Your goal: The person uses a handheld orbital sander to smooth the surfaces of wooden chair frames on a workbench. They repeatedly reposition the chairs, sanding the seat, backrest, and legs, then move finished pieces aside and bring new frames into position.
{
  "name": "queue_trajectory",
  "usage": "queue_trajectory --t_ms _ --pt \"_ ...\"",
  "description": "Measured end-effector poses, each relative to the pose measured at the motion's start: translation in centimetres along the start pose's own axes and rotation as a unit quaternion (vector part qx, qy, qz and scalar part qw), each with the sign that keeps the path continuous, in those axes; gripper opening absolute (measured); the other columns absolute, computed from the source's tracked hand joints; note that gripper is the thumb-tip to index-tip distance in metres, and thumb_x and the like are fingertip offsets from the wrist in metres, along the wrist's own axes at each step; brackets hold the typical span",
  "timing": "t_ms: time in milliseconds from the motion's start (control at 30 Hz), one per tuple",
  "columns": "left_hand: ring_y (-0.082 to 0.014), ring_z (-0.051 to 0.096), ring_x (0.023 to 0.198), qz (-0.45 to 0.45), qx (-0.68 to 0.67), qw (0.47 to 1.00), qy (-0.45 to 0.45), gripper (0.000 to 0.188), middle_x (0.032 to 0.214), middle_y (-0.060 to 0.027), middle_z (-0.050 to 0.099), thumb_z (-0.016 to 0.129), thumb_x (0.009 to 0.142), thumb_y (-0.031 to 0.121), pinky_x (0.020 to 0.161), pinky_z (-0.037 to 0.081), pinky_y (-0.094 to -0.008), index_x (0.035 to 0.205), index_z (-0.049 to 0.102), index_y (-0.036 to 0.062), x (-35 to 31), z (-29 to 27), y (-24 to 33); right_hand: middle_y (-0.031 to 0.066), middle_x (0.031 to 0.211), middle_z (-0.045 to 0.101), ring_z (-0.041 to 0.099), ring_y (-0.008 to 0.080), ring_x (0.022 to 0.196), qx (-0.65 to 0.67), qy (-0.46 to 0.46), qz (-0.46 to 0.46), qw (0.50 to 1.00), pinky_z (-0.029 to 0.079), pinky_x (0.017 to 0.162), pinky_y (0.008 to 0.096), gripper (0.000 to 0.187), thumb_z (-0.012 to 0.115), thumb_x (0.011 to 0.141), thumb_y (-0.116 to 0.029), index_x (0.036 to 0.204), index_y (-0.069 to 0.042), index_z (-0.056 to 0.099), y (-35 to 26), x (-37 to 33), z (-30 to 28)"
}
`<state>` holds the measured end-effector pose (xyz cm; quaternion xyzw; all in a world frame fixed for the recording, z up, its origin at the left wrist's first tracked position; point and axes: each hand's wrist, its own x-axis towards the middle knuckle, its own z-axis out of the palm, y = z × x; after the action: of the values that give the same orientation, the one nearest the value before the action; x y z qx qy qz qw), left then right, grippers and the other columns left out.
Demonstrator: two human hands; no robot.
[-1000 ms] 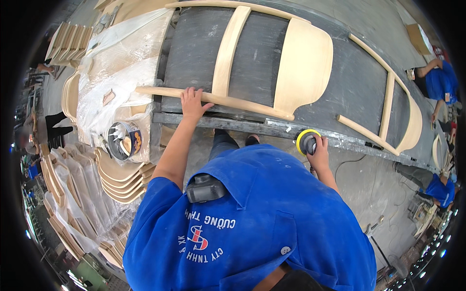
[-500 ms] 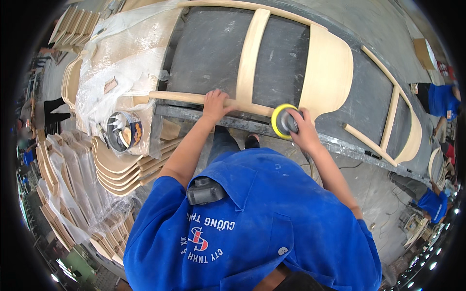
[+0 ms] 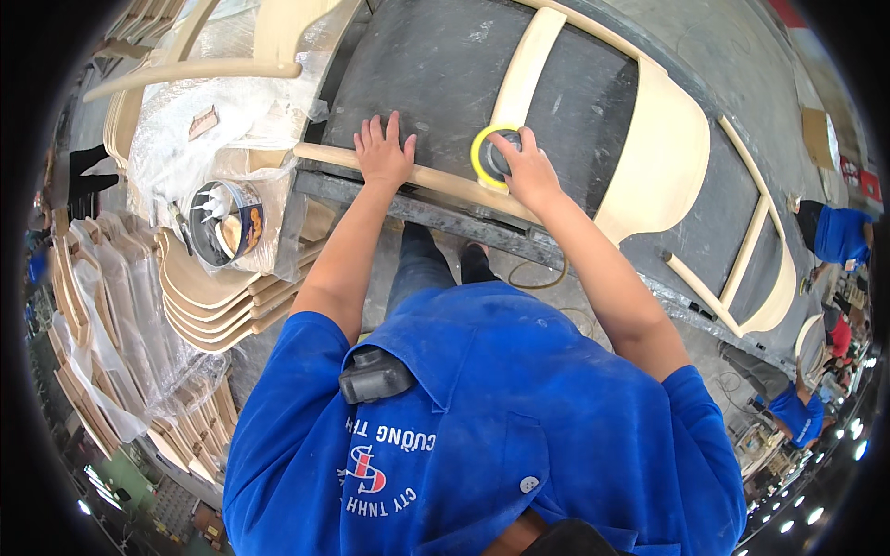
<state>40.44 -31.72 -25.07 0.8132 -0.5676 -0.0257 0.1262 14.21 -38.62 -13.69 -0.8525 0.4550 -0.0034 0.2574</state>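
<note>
A pale wooden chair-back frame lies on the dark worktop, with a near rail [image 3: 445,185], a cross slat [image 3: 531,63] and a broad curved panel [image 3: 660,157]. My left hand [image 3: 383,156] rests on the near rail toward its left end, fingers spread and reaching past it over the worktop. My right hand [image 3: 532,174] grips a round power sander with a yellow rim [image 3: 479,156]. The sander is tilted where the slat meets the near rail. Its contact with the wood is hidden from this side.
Another wooden frame [image 3: 195,70] juts in at the upper left, over plastic wrap. A tub of supplies [image 3: 225,225] stands left, above stacked curved panels [image 3: 209,301]. A further frame [image 3: 746,243] lies on the right. Co-workers in blue [image 3: 842,232] stand beyond.
The sander has moved left and away to the slat joint. My left hand has shifted left, with its fingers now spread. A wooden frame has come into view at the upper left.
</note>
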Motion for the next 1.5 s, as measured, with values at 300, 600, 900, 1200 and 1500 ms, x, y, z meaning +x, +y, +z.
queue_trajectory --t_ms 300,600,900,1200,1500 --pt "-0.0414 0.021 0.143 0.052 0.013 0.995 -0.080 0.062 0.155 -0.0199 0.024 0.050 0.094 0.043 0.115 0.019 -0.0566 0.150 0.032 0.0235 0.6 -0.2 1.1 0.0205 0.132 0.040 0.059 0.0452 0.099 -0.021 0.002 0.011 1.000 0.053 0.086 0.0470 0.070 0.067 0.074 0.002 0.134 -0.029 0.047 0.2 -0.3 0.3" --pt "-0.0400 0.023 0.143 0.040 -0.009 0.993 -0.115 0.057 0.156 -0.0184 0.024 0.050 0.094 0.043 0.115 0.023 -0.0522 0.146 0.040 0.0213 0.4 -0.1 1.8 0.0265 0.135 0.039 0.059 0.0480 0.100 -0.012 0.043 0.062 0.997 0.054 0.085 0.0484 0.071 0.063 0.074 0.003 0.136 -0.029 0.046 1.2 -0.7 0.7" --pt "-0.0404 0.027 0.140 0.045 -0.015 0.995 -0.092 0.056 0.154 -0.0186 0.028 0.053 0.092 0.040 0.113 0.027 -0.0512 0.144 0.043 0.0208 0.0 0.1 2.5 0.0244 0.135 0.039 0.059 0.0448 0.101 -0.023 0.006 0.049 0.999 0.053 0.087 0.0470 0.078 0.073 0.071 0.000 0.137 -0.028 0.043 1.9 -1.9 1.1" --pt "-0.0406 0.029 0.139 0.049 -0.035 0.996 -0.068 0.055 0.153 -0.0183 0.030 0.057 0.090 0.038 0.111 0.029 -0.0513 0.141 0.047 0.0204 -0.5 0.6 3.1 0.0207 0.124 0.044 0.060 0.0442 0.100 -0.015 0.068 0.088 0.994 0.052 0.087 0.0467 0.065 0.057 0.079 -0.001 0.138 -0.029 0.047 6.4 6.8 -2.9" --pt "-0.0409 0.030 0.139 0.052 -0.037 0.996 -0.060 0.054 0.152 -0.0187 0.031 0.058 0.089 0.037 0.110 0.031 -0.0525 0.139 0.049 0.0199 -0.9 0.9 3.9 0.0203 0.126 0.044 0.062 0.0444 0.100 -0.028 0.096 0.163 0.982 0.052 0.089 0.0457 0.060 0.056 0.083 -0.004 0.136 -0.029 0.046 10.9 14.3 -6.5"
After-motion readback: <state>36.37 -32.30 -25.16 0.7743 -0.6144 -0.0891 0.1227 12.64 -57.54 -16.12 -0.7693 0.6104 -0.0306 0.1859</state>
